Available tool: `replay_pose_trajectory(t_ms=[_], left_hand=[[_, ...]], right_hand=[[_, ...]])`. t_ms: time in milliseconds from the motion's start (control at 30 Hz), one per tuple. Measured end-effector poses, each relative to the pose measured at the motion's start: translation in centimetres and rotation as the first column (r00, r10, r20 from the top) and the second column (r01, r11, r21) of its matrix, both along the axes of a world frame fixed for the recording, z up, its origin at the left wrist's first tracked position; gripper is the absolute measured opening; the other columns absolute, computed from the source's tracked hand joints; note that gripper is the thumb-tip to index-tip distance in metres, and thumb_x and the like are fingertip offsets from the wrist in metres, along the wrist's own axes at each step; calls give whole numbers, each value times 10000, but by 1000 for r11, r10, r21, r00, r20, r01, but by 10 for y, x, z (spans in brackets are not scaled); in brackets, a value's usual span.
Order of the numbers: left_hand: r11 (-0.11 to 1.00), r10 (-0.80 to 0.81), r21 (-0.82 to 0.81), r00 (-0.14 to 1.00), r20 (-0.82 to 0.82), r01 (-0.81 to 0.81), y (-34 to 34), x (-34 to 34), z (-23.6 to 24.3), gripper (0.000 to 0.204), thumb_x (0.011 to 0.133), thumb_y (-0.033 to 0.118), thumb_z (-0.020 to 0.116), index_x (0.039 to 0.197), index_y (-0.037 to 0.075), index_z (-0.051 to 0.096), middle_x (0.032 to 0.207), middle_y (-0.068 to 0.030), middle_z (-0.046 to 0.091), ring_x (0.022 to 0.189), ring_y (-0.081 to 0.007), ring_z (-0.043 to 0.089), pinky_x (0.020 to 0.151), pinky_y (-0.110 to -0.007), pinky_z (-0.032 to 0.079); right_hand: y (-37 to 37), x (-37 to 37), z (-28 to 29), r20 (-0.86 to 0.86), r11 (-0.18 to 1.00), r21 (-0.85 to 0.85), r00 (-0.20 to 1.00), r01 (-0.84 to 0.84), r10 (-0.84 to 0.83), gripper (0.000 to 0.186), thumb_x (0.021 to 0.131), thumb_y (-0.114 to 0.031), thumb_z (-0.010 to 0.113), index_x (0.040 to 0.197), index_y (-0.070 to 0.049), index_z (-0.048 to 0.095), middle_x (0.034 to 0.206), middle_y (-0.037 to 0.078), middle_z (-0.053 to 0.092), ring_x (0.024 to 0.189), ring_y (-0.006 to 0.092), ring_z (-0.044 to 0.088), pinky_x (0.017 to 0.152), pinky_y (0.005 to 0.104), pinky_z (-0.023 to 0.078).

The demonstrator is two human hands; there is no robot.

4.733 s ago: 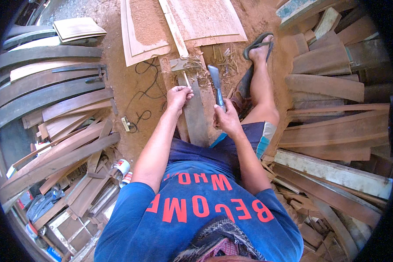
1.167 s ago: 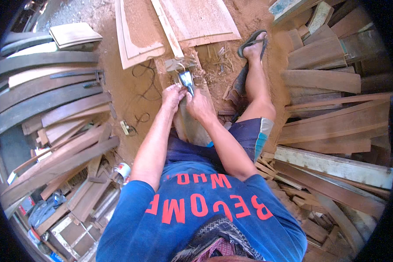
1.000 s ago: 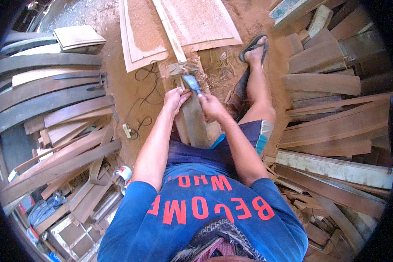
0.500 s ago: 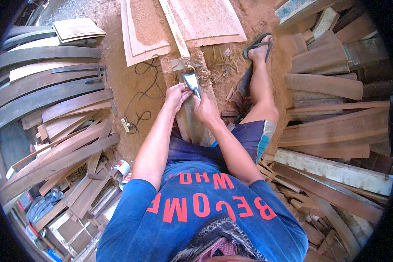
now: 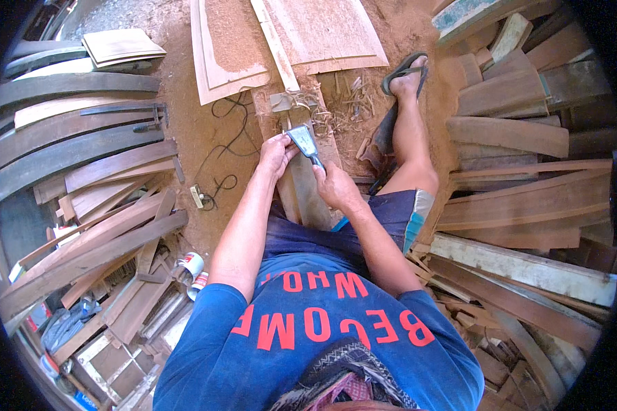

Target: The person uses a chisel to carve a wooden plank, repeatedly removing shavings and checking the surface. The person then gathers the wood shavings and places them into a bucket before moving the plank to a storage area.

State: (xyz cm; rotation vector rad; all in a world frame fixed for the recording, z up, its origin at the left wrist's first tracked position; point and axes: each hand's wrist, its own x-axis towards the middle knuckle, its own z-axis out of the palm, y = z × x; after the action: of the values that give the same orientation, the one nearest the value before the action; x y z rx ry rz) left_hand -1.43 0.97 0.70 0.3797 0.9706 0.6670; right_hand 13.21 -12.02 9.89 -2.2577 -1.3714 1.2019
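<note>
A putty knife (image 5: 304,143) with a wide metal blade and a dark handle is in my right hand (image 5: 337,187), its fingers wrapped round the handle. The blade points up and to the left, over a wooden plank (image 5: 306,195) that runs between my legs. My left hand (image 5: 275,155) is closed, fingertips bunched beside the blade's left corner. Whatever those fingers hold, if anything, is too small to make out. Just beyond the blade, a greyish flat piece (image 5: 286,102) lies across the plank, with curled wood shavings (image 5: 322,118) around it.
A pale narrow strip (image 5: 275,44) extends away between thin wooden panels (image 5: 343,38) strewn with sawdust. Lumber stacks line the left (image 5: 75,85) and right (image 5: 521,205). A black cord (image 5: 221,152) and small socket box (image 5: 197,196) lie on the left floor. My sandalled foot (image 5: 406,77) is at right.
My right hand has drawn back toward me and to the right with the putty knife. The blade has turned and now slants up-left. My left hand has barely moved.
</note>
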Motion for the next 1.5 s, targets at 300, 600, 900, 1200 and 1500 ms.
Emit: replay_pose_trajectory(t_ms=[300, 600, 900, 1200, 1500], left_hand=[[998, -59, -9, 993, -100, 58, -5, 3, 7, 195, 1033, 99, 496, 1112, -34, 616, 1109, -146, 686, 1035, -247, 683, 935, -369, 572], [908, -416, -72, 866, -276, 413, -36, 57, 27, 313, 1028, 194, 583, 1262, -14, 574, 1130, -144, 713, 988, -208, 718, 828, -279, 605], [726, -383, 208, 637, -670, 655, 31, 184, -35, 400, 903, 253, 731, 1183, -30, 690, 921, -93, 745, 765, -139, 670, 695, -305, 546], [385, -397, -138, 28, -917, 913, -34, 230, -107, 232, 836, 287, 713, 920, 77, 763, 981, -226, 732, 977, -403, 702, 879, -479, 546], [357, -314, -157, -39, -949, 921, -48, 246, -120, 516, 976, 458, 565, 926, -21, 750, 954, -309, 703, 952, -472, 688, 880, -535, 536]], right_hand=[[41, -7, -35, -97, 986, 76, 985, 147, -140, 480, 1015, -435, 506, 1158, 14, 596, 910, 272, 692, 851, 427, 683, 789, 509, 532], [-30, 126, 7, -598, 751, -240, 516, 615, -613, 443, 1030, -538, 479, 1020, -98, 529, 644, 54, 592, 438, 175, 574, 402, 301, 465], [-41, 201, -2, -867, 547, -442, -181, 711, -465, 435, 1044, -535, 449, 1085, -108, 522, 652, 68, 570, 443, 202, 543, 489, 394, 534], [-32, 215, -8, -848, 560, -507, -261, 655, -462, 455, 1053, -530, 422, 1096, -84, 504, 649, 91, 552, 430, 201, 535, 488, 399, 534], [-30, 217, -10, -847, 548, -506, -265, 667, -460, 457, 1060, -528, 404, 1104, -86, 508, 661, 87, 551, 433, 187, 546, 469, 384, 529]])
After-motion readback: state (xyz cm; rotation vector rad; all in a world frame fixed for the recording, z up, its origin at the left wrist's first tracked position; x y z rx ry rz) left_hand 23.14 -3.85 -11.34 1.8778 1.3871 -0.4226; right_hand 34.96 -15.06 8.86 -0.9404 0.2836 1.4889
